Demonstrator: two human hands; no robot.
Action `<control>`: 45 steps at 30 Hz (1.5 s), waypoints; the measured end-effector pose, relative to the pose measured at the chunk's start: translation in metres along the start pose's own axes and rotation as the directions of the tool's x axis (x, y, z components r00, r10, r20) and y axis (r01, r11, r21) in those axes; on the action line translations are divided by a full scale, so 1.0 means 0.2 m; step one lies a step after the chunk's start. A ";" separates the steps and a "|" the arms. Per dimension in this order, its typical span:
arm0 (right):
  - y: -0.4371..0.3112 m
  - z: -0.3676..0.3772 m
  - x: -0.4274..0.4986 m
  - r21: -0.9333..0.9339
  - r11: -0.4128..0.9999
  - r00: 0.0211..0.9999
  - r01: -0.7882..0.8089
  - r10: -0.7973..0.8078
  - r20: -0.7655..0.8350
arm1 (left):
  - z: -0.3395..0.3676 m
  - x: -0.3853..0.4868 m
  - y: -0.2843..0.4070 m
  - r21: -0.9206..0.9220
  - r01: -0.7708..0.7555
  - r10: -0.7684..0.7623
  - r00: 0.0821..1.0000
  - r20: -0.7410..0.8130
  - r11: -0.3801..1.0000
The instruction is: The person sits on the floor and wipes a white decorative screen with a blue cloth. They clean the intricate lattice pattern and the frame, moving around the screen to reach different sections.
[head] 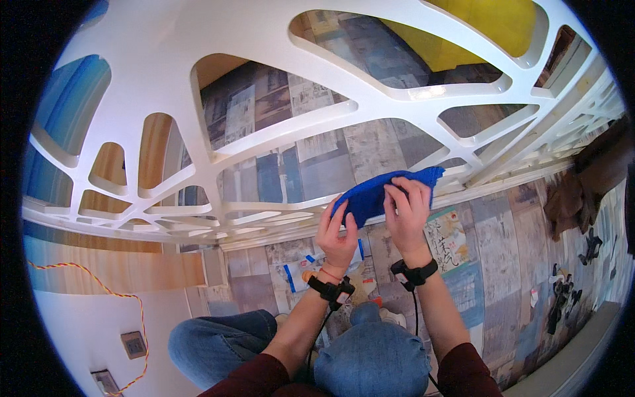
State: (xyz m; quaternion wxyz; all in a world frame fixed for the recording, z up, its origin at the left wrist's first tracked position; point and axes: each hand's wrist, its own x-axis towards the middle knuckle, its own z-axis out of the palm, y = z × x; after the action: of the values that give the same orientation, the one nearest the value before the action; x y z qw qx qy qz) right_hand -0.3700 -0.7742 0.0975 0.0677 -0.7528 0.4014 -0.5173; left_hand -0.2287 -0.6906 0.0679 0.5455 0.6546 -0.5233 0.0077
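Both hands hold a blue cloth stretched between them, close in front of a white openwork lattice panel. My left hand pinches the cloth's left end between thumb and fingers. My right hand grips it near the right end, with fingers curled over the fabric. The cloth hangs in a folded strip and hides part of the panel's lower rail. Whether it touches the panel, I cannot tell. A black strap with a small device sits on each wrist, and a cable runs from each.
Beneath my hands, a printed sheet and blue-edged plastic packaging lie on the wood-patterned floor. Dark brown fabric hangs at right, near scattered black objects. A twisted red-yellow wire runs down the left wall beside a socket.
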 end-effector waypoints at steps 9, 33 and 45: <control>-0.10 0.23 -0.09 -0.120 0.993 0.985 -0.012 0.033 0.171 | -0.05 0.13 -0.01 0.245 -0.011 0.015 1.000 -0.018 0.969; -0.31 0.41 -0.10 0.130 0.990 0.940 0.058 -0.098 0.326 | -0.22 -0.03 -0.42 0.526 -0.235 0.141 0.967 0.212 0.817; -0.14 0.23 -0.15 -0.124 0.987 0.942 -0.105 0.139 0.305 | -0.02 -0.08 -0.14 0.275 -0.227 0.124 0.931 0.344 0.934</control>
State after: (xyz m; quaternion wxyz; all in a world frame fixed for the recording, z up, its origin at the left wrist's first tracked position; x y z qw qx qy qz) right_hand -0.3208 -0.7498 0.0680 0.1223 -0.8014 0.4585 -0.3642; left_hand -0.2147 -0.6804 0.0411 0.3405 0.6744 -0.6544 0.0323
